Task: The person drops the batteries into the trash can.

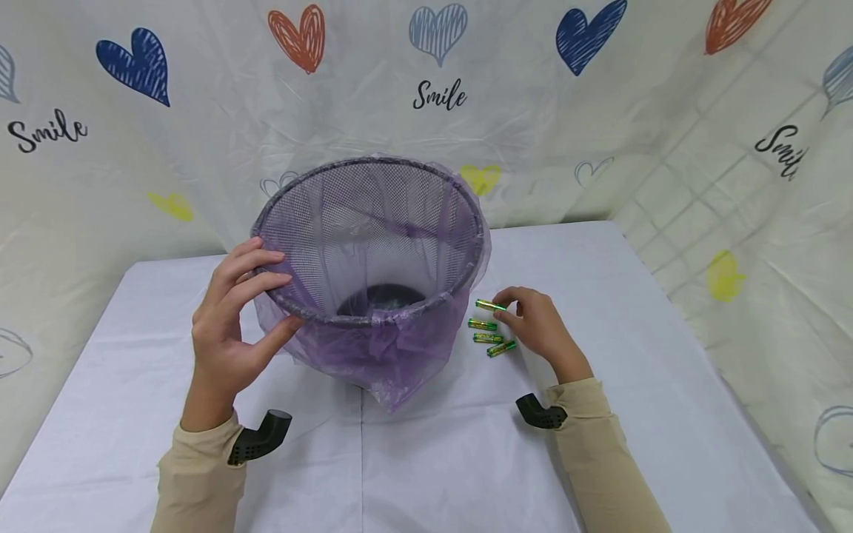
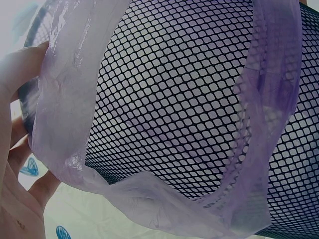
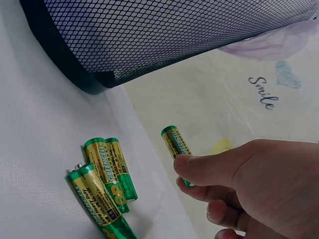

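Observation:
A black mesh wastebasket stands on the table, lined with a thin purple plastic bag that is folded over its rim. My left hand grips the rim at the left, fingers over the edge and thumb in front; the left wrist view shows the bag's fold under it. My right hand pinches a green and gold battery between thumb and fingers, to the right of the basket. Three more batteries lie close together on the table beside that hand.
A white cloth covers the table. Behind it and to the right hangs a pale curtain printed with hearts and the word Smile. A black wrist mount sticks out from the left sleeve, another from the right.

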`<state>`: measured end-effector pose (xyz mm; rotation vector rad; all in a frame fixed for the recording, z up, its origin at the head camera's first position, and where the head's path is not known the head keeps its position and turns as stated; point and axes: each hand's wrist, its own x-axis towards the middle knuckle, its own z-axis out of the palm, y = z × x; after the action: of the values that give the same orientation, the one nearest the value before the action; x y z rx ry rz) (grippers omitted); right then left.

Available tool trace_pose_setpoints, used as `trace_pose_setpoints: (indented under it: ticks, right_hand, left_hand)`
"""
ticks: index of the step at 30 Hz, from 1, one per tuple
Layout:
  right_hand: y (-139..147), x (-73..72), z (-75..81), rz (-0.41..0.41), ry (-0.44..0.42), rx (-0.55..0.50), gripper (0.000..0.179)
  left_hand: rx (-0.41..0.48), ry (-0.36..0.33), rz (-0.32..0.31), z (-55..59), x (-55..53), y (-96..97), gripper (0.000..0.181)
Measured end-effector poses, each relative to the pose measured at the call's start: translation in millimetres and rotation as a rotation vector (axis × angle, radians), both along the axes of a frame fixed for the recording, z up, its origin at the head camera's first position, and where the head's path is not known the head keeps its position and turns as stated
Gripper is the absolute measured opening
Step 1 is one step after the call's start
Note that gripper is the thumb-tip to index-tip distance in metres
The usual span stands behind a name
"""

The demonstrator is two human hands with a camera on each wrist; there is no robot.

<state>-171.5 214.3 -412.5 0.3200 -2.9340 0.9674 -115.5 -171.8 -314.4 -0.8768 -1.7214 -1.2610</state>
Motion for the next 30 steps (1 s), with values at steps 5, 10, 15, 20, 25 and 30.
trace_pose_setpoints:
  ticks: [5,10,15,20,25,30]
  right_hand:
    - [0,1.2,1.7,0.005,0.021,-0.003,0.018]
    - [-1,2.3,4.6,0.01,0.038,-0.007,0.018]
    - [-2,3.3,7.7,0.006,0.049,-0.009,0.019]
    - [-3,4.2,10.4,0.002,0.062,-0.012,0.018]
    - [-3,5.5,12.6,0.001,0.078,-0.008,0.018]
    - [-2,6.0,14.9,0.004,0.097,-0.017,0.019]
  left_hand:
    - [-0.002,-0.004,0.006,0.1,0.2,0.1,0.048]
    - [-0.003,-0.006,0.01,0.1,0.1,0.7,0.048]
    - [-0.003,-0.006,0.009,-0.2,0.0,0.6,0.048]
    - [-0.003,-0.003,0.011,-0.2,-0.6,-0.2,0.048]
    - [-0.003,-0.003,0.01,-0.5,-0.9,-0.5,0.048]
    - [-0.002,-0.001,0.01,-0.6,-0.6,-0.2,0.048]
